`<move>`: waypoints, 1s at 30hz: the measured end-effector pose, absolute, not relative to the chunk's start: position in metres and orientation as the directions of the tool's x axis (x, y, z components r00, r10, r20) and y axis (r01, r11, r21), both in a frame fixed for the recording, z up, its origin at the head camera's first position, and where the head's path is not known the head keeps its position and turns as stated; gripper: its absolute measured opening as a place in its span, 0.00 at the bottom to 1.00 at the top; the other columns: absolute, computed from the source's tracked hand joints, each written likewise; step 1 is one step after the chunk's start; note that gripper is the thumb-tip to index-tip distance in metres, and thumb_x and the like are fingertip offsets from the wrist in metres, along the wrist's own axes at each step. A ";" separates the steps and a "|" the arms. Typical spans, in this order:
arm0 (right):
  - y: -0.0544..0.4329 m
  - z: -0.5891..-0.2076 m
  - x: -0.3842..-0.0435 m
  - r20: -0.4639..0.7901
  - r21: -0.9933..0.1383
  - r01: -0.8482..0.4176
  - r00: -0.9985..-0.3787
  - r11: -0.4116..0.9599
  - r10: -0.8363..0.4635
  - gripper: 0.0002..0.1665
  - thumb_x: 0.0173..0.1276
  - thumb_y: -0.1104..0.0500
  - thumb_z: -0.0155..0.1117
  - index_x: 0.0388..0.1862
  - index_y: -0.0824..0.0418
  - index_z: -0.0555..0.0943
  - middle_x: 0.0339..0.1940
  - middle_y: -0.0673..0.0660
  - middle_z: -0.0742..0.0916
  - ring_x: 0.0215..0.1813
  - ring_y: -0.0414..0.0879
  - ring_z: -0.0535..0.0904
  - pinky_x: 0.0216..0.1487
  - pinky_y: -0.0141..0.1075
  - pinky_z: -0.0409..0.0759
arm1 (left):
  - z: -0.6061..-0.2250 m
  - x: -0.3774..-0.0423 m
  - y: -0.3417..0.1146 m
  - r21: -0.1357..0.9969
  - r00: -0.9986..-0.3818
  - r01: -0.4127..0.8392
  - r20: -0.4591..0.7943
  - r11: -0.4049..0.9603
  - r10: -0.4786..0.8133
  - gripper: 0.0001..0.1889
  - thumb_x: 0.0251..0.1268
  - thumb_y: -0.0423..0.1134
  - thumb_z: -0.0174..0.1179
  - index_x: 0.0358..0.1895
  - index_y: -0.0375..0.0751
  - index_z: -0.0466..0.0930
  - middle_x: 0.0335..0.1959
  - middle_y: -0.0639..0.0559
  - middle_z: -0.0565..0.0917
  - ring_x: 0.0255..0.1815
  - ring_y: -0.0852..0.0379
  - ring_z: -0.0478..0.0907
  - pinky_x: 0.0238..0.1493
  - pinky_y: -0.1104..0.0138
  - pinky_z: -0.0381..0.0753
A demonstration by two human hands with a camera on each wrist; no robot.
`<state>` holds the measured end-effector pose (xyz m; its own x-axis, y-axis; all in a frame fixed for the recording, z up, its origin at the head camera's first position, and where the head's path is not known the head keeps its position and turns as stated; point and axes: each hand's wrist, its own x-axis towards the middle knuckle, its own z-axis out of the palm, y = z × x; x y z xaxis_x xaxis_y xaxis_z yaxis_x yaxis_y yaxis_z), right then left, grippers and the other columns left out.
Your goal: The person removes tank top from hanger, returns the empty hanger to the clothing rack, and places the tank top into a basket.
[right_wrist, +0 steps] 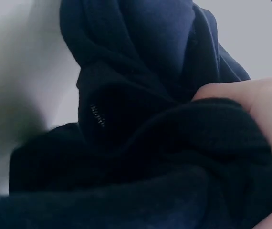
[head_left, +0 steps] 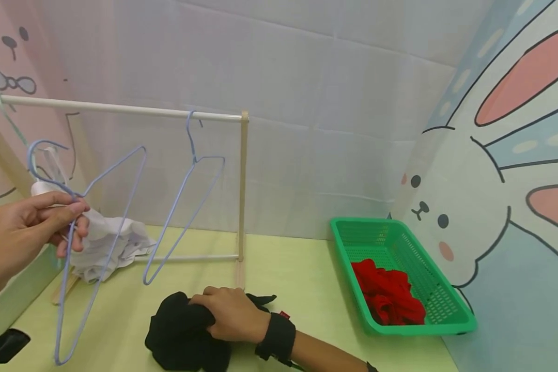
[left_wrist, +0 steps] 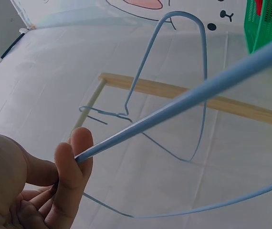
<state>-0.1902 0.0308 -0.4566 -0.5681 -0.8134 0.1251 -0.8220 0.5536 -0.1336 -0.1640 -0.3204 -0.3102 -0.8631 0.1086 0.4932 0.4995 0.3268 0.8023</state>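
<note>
In the head view my left hand (head_left: 42, 222) pinches a blue clothes hanger (head_left: 86, 310) just below its hook, holding it up in front of the rack. The left wrist view shows the thumb and fingers of that hand (left_wrist: 62, 176) closed on the hanger's wire (left_wrist: 174, 107). At the front middle of the table, my right hand (head_left: 234, 312) grips a bunched black garment (head_left: 181, 330). Close up in the right wrist view, the dark cloth (right_wrist: 141, 109) lies in folds, with the hand (right_wrist: 265, 109) holding it at the right edge.
A second blue hanger (head_left: 169, 222) hangs bare from the rack's white rail (head_left: 135, 108). White cloth (head_left: 121, 237) hangs at the rack's left. On the right stands a green basket (head_left: 446, 305) with red cloth (head_left: 390, 294) in it. A wooden post (head_left: 243, 191) supports the rail.
</note>
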 end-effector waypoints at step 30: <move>0.100 -0.416 -0.203 0.223 -0.148 -0.720 -0.692 0.678 -0.686 0.31 0.65 0.59 0.82 0.66 0.50 0.84 0.53 0.50 0.87 0.46 0.46 0.88 0.39 0.37 0.86 | -0.286 -0.181 -0.314 0.837 -0.936 0.352 0.323 0.418 0.141 0.11 0.89 0.37 0.51 0.53 0.31 0.79 0.31 0.47 0.80 0.24 0.51 0.76 0.23 0.60 0.76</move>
